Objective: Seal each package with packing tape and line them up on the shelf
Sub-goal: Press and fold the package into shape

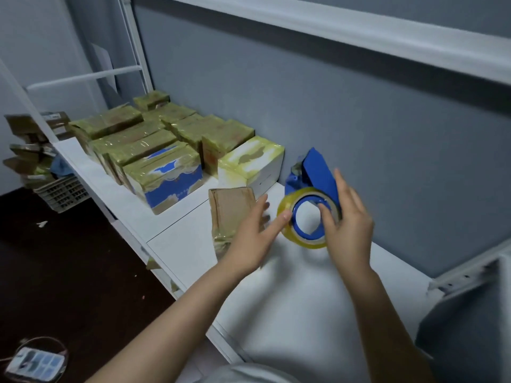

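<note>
Packages (132, 145) already taped line the shelf (179, 244); one brown package (231, 205) by your left hand (253, 239) looks only partly sealed. Your right hand (351, 228) has its grip wrapped round the tape dispenser (318, 167); the left is slack-fingered, thumb on the roll (287, 205).

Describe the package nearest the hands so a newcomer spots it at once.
On the white shelf, the row of tape-wrapped packages ends at a white box. The brown package lies flat in front of that box, partly under the left hand, beside the tape dispenser the right hand grips. Unlike its neighbours, it is mostly bare cardboard, taped only at its near end.
</note>
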